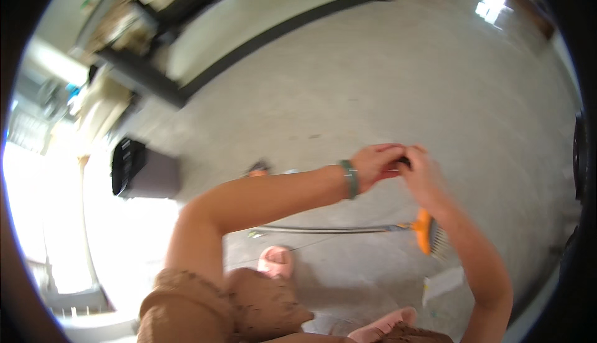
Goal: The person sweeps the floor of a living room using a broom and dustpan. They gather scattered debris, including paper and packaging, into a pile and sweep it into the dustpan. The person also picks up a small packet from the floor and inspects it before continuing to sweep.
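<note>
My left hand [375,163], with a green band on the wrist, meets my right hand [419,170] right of the picture's middle. Between their bent fingers shows a small dark object [404,161], mostly hidden; what it is cannot be told. The right hand is blurred. Below the hands, a broom with an orange head [422,232] and grey bristles lies on the concrete floor, its thin handle [326,230] running left beneath my left forearm. Part of the broom head is behind my right forearm.
A grey bin [156,172] with a black liner stands at the left. A dark-framed, pale-panelled structure [275,21] spans the upper left. My feet wear pink slippers [275,261]. A whitish flat piece [443,285] lies below the broom head.
</note>
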{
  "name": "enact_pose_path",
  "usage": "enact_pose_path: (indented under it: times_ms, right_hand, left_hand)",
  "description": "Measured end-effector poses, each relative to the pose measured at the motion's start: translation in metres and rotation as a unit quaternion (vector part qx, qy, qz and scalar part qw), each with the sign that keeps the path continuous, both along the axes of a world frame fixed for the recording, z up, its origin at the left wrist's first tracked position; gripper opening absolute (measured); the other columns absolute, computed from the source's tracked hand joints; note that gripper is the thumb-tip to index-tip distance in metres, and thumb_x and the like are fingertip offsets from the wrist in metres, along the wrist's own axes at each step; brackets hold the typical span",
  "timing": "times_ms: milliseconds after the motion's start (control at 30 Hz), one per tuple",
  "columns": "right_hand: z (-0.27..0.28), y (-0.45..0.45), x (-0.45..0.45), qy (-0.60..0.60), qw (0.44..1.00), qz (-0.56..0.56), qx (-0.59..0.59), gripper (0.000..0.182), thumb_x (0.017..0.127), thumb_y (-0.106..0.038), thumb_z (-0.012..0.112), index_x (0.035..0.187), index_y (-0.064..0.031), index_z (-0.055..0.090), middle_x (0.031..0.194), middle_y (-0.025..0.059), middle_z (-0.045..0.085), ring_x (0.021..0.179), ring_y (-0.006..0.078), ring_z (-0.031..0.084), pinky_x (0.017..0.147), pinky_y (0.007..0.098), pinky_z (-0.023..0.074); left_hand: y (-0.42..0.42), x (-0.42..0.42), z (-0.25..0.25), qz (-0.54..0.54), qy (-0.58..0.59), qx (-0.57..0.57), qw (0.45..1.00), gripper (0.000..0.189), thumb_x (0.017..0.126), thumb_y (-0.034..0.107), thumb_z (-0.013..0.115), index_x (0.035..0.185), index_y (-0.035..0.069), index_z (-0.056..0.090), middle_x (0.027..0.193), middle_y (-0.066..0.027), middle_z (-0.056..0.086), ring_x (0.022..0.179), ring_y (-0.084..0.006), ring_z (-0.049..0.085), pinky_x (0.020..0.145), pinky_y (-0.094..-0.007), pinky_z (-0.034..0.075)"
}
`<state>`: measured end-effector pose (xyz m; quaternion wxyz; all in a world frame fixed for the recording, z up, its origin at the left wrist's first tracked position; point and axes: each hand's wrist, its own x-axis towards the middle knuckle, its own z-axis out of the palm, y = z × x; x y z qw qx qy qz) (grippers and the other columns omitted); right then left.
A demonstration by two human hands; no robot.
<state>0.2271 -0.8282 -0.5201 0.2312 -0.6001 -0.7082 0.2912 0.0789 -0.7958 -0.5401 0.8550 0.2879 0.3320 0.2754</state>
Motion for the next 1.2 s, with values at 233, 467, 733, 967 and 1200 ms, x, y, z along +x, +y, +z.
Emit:
enact_pose_path:
  times_ms: [233, 467, 733, 967, 1200]
  right_hand:
    - [0.022, 0.011, -0.114, 0.277, 0.957, 0.03, -0.085, 0.036, 0.079, -0.003, 0.052, 0.115, -0.0031, 0.045, 0.106, 0.0073, 0.05, 0.083, 0.0112, 0.052, 0.071, 0.0255, 0.0439]
    - [-0.025, 0.016, -0.1, 0.232, 0.931, -0.007, -0.28, 0.033, 0.086, -0.016, 0.042, 0.117, -0.0048, 0.044, 0.108, 0.0047, 0.049, 0.085, 0.0103, 0.05, 0.075, 0.0255, 0.0409]
    - [-0.068, 0.032, -0.093, 0.225, 0.91, -0.043, -0.344, 0.025, 0.087, -0.017, 0.043, 0.108, -0.0059, 0.05, 0.097, 0.0027, 0.052, 0.082, 0.0092, 0.049, 0.072, 0.0233, 0.0403]
    - [-0.073, 0.029, -0.096, 0.217, 0.914, -0.029, -0.342, 0.024, 0.088, -0.021, 0.043, 0.106, -0.0073, 0.051, 0.094, 0.0016, 0.052, 0.082, 0.009, 0.048, 0.072, 0.0228, 0.0398]
    - [-0.078, 0.031, -0.085, 0.244, 0.905, -0.044, -0.346, 0.025, 0.088, -0.023, 0.044, 0.106, -0.0076, 0.051, 0.095, 0.0015, 0.051, 0.081, 0.0084, 0.047, 0.072, 0.023, 0.0392]
  left_hand:
    - [0.01, -0.174, -0.004, 0.277, 0.194, 0.111, 0.935, 0.016, 0.08, 0.007, 0.055, 0.093, -0.002, 0.057, 0.082, -0.009, 0.061, 0.074, -0.0166, 0.06, 0.066, -0.0273, 0.051]
    - [-0.022, -0.454, 0.074, 0.487, 0.515, 0.3, 0.639, 0.014, 0.082, 0.005, 0.049, 0.092, -0.001, 0.057, 0.078, -0.0078, 0.059, 0.072, -0.015, 0.059, 0.062, -0.0247, 0.048]
    - [-0.068, -0.688, 0.118, 0.57, 0.702, 0.221, 0.366, 0.025, 0.076, 0.018, 0.059, 0.093, 0.0, 0.06, 0.081, -0.0108, 0.062, 0.065, -0.015, 0.059, 0.059, -0.0258, 0.049]
    - [-0.065, -0.724, 0.119, 0.635, 0.569, 0.078, 0.516, 0.066, 0.078, 0.042, 0.054, 0.13, 0.01, 0.03, 0.118, -0.0147, 0.048, 0.107, -0.0261, 0.046, 0.086, -0.0417, 0.039]
    - [-0.07, -0.744, 0.117, 0.681, 0.523, 0.014, 0.512, 0.054, 0.079, 0.024, 0.055, 0.128, 0.011, 0.035, 0.114, -0.0123, 0.052, 0.101, -0.0245, 0.051, 0.08, -0.038, 0.044]
